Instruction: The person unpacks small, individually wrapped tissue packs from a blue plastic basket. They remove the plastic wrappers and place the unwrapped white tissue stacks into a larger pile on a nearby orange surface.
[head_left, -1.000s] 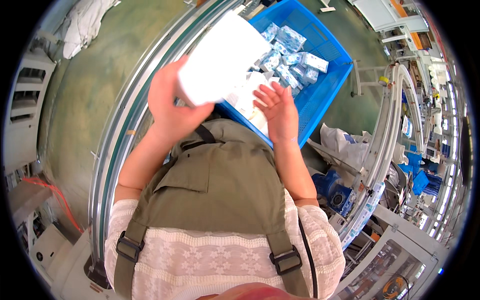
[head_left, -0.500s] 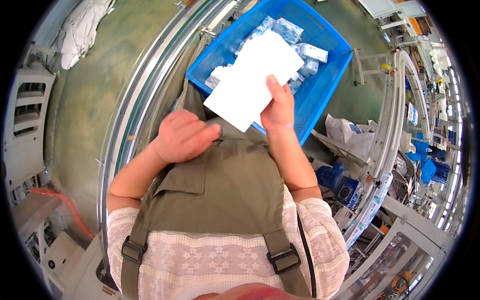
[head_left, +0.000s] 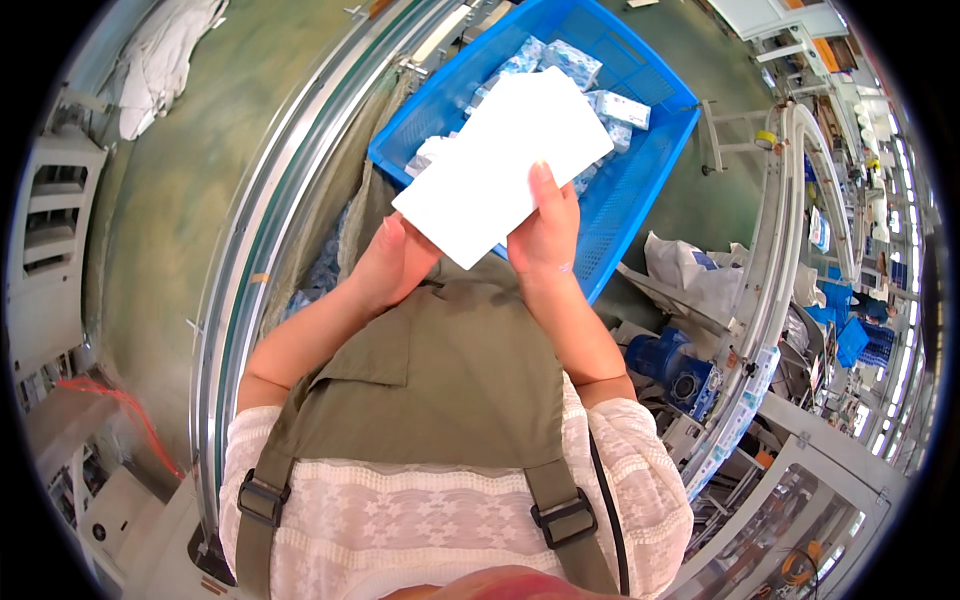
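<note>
A white rectangular block (head_left: pixel 505 165), its surface bleached by glare, is held slanted above a blue plastic crate. My right hand (head_left: pixel 546 225) grips its near right side, with the thumb flat on top and the fingers hidden underneath. Close by the block's near left corner is my left hand (head_left: pixel 396 262), its thumb raised and apart from the fingers. Those fingers reach toward the block's lower edge; whether they touch it I cannot tell. Inside the crate (head_left: pixel 645 190) lie several blue-and-white soft packs (head_left: pixel 572 64), partly covered by the block.
A metal rail (head_left: pixel 262 230) curves along my left, with greyish cloth (head_left: pixel 355 215) hanging beside it. At right stand a blue motor (head_left: pixel 660 358), a white sack (head_left: pixel 690 268) and a curved conveyor (head_left: pixel 765 290). White cloth (head_left: pixel 165 65) lies at the far left.
My left hand has turned from a loose curl to a spread thumb and come up to the block's near corner. The block has shifted slightly nearer and left in my right hand.
</note>
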